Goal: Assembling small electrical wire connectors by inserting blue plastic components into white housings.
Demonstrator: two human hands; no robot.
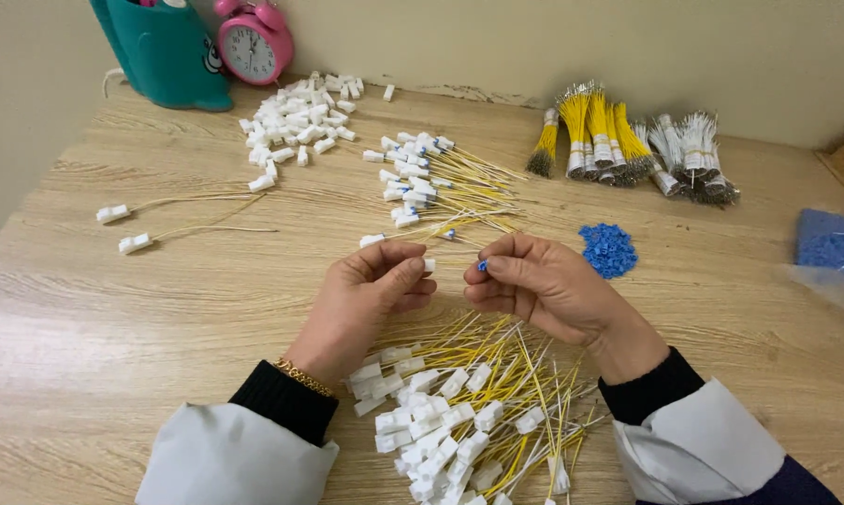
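Fitting a blue clip to a white connector

Our left hand pinches a white connector at its fingers; our right hand grips what looks like a small blue clip just beside it. Next, we judge, the two must line up and press together.

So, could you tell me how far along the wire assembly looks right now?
Done: a fan of white-plug yellow wires with blue caps. In hand: left hand pinches a white plug, right hand a small blue cap. Left: the uncapped wired-plug pile and loose blue caps.
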